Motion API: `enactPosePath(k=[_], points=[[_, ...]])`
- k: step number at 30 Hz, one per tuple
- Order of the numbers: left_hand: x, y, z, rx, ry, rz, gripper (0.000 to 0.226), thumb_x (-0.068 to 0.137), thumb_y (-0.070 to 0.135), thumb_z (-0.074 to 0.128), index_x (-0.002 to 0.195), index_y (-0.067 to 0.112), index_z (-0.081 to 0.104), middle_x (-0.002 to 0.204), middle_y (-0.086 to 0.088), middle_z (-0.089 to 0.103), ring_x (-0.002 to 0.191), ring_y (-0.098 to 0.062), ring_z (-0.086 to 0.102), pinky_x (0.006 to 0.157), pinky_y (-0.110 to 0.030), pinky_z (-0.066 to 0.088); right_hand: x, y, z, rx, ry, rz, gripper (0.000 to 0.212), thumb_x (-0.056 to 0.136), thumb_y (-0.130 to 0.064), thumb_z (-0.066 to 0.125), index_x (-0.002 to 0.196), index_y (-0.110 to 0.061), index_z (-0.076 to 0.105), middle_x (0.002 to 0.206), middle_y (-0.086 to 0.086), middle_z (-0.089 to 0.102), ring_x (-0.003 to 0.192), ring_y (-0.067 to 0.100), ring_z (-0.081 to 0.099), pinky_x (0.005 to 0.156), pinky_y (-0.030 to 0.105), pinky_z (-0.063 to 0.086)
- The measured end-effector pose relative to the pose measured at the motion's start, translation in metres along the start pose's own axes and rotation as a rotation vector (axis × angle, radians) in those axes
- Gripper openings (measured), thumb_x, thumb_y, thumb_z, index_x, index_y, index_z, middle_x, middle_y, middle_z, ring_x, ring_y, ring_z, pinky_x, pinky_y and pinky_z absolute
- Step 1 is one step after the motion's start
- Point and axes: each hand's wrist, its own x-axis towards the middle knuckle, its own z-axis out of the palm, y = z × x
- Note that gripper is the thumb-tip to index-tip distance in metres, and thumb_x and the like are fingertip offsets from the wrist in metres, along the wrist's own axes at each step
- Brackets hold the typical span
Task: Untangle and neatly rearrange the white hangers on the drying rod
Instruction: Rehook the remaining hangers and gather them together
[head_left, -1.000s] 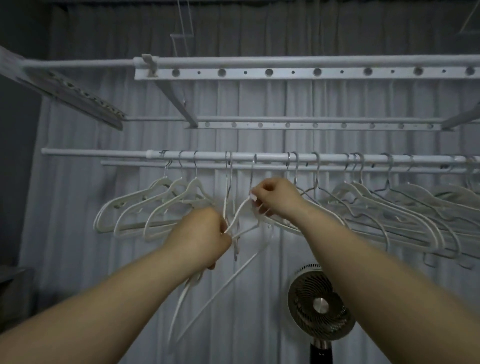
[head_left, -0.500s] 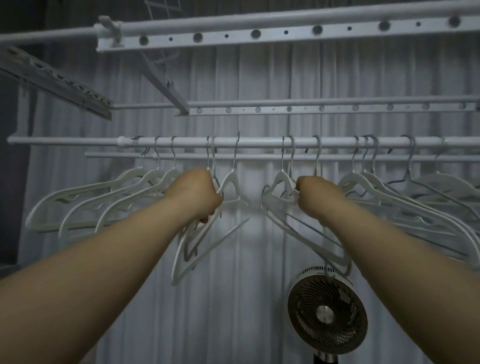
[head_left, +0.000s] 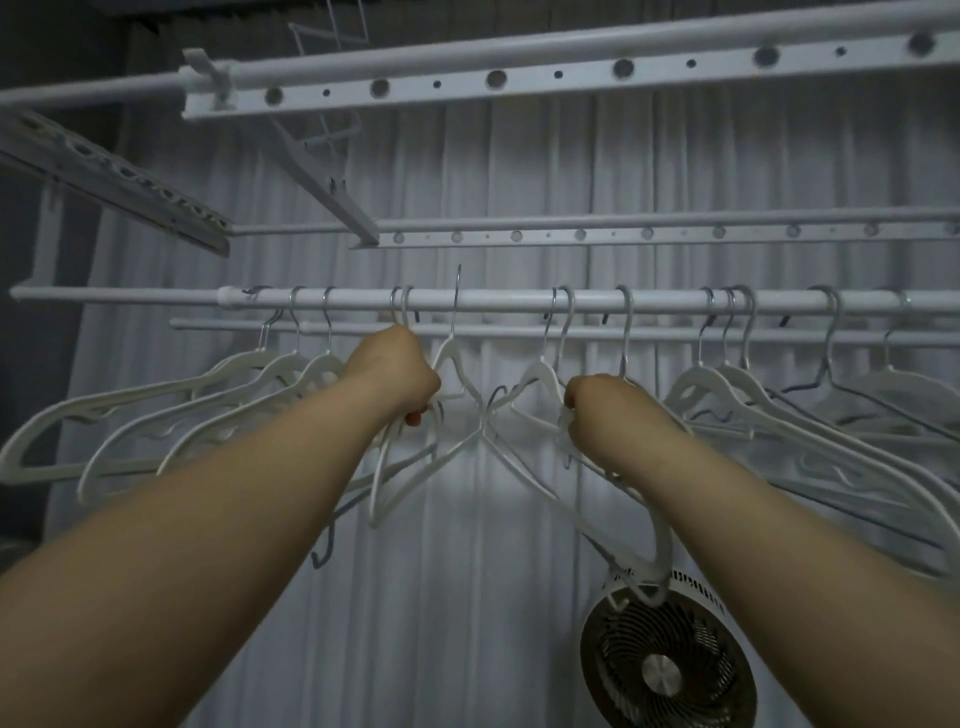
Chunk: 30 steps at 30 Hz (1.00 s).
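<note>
A dim room closes behind a pleated pale grey curtain (head_left: 467, 171) that fills the whole background, with dark wall showing at the far left. Overhead run white metal rack bars pierced with round holes (head_left: 519, 78), one near the top and a second lower down, joined by slanted white braces. Below them hangs the white round drying rod (head_left: 493, 300), with a thinner rod just behind and under it. At the lower right stands a round floor fan with a dark grille and a shiny metal hub (head_left: 662, 673); no lettering or brand can be read anywhere.

The white plastic hangers with silver wire hooks (head_left: 156, 415) hang along the drying rod in clusters at the left, middle and right. One hanger in the middle has its hook (head_left: 457, 296) raised straight up in front of the rod, not curled over it.

The left hand (head_left: 397, 371) is curled into a fist around the necks of the hangers just left of centre. The right hand (head_left: 605, 410) is likewise clenched on the shoulders of the hangers just right of centre. Between the two hands, the arms of hangers cross each other.
</note>
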Motion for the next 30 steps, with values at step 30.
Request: enactPosePath(k=[30], points=[[-0.056, -0.075, -0.051, -0.14, 0.35, 0.24, 0.02, 0.088, 0.016, 0.053, 0.096, 0.011, 0.071, 0.091, -0.01, 0.073, 0.089, -0.026, 0.067, 0.081, -0.033, 0.052, -0.017, -0.045, -0.029, 0.036, 0.162, -0.073, 0.038, 0.092, -0.02, 0.05, 0.129, -0.012, 0.052, 0.136, 0.011, 0.051, 0.126, 0.029, 0.044, 0.099, 0.034, 0.04]])
